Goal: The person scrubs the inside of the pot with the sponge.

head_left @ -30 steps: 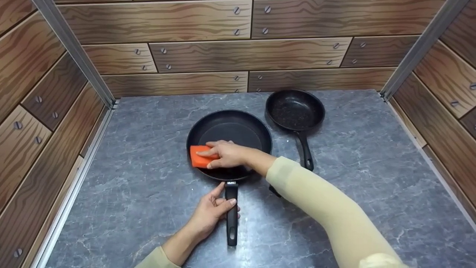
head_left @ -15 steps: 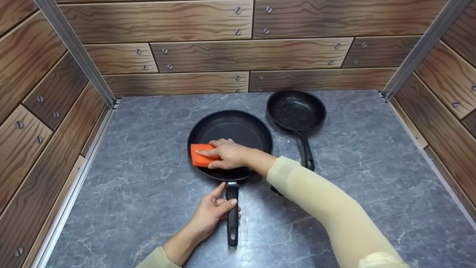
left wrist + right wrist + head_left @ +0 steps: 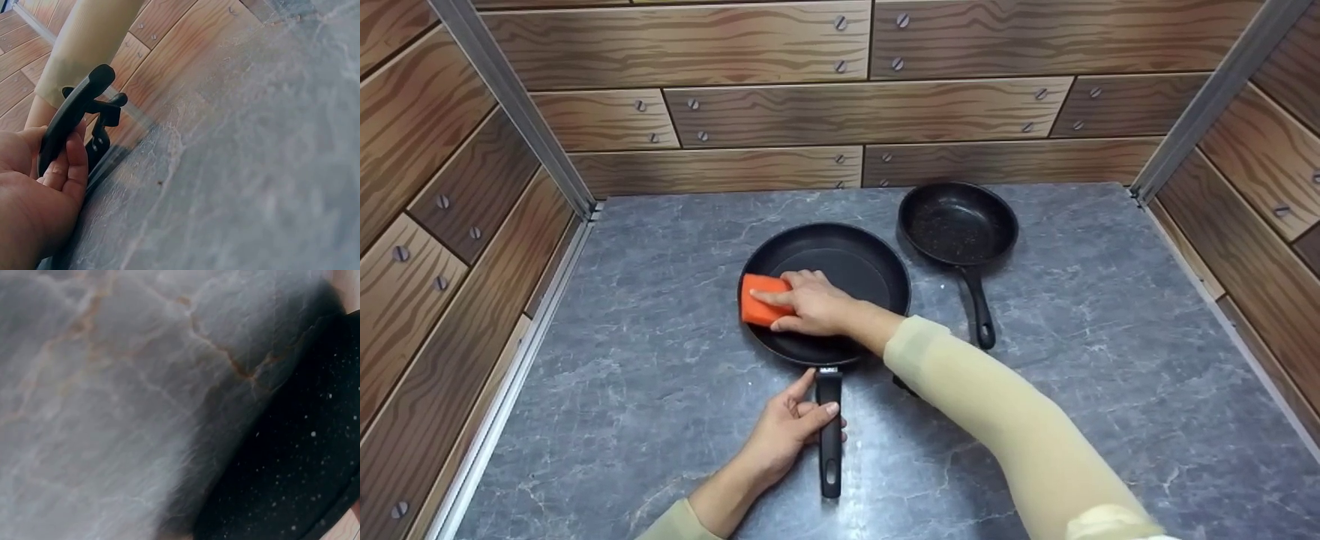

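Observation:
In the head view a large black frying pan (image 3: 870,262) lies mid-table with its handle (image 3: 830,450) toward me. My left hand (image 3: 784,427) grips that handle near the pan, thumb on top and fingertips showing on the far side. Inside the pan, my right hand (image 3: 817,304) holds an orange sponge (image 3: 757,307) against the left wall, index finger stretched along its top. From the left wrist view, the fingers curl around the black handle (image 3: 70,112). A dark, white-speckled curved surface (image 3: 287,455) fills the right side of the right wrist view; the right hand is mostly hidden there.
A smaller black frying pan (image 3: 960,225) stands at the back right, its handle angled toward me close to the right sleeve (image 3: 982,405). The grey marbled table (image 3: 645,300) is enclosed by wood-patterned walls (image 3: 765,112) at the back and sides.
My right hand has slid the orange sponge slightly away from me along the large pan's left wall. My left hand keeps its hold on the handle.

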The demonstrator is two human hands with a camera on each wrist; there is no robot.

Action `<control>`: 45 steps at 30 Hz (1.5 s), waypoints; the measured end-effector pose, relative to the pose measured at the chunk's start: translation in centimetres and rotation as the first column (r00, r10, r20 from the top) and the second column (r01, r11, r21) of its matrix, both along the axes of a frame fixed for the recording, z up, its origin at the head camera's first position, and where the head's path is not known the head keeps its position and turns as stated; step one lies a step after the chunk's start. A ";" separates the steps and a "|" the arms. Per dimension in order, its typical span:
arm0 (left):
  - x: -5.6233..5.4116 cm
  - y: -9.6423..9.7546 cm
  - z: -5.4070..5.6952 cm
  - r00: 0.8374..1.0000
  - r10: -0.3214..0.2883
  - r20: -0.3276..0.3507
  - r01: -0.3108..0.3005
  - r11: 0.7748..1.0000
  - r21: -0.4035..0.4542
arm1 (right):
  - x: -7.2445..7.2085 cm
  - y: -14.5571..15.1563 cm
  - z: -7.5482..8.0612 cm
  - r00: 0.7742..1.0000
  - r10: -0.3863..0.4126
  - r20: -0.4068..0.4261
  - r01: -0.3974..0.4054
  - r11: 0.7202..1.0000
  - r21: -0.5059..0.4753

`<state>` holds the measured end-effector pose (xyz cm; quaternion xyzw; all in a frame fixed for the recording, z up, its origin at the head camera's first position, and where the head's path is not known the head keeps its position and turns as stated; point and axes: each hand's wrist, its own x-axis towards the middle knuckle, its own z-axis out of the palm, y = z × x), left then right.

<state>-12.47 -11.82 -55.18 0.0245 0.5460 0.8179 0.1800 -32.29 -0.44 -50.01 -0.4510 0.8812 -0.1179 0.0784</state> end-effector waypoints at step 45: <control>0.0 -0.1 0.0 1.000 0.017 0.026 -0.018 0.999 0.047 | -3.8 -1.4 0.3 0.922 -0.281 -0.268 0.348 0.905 0.246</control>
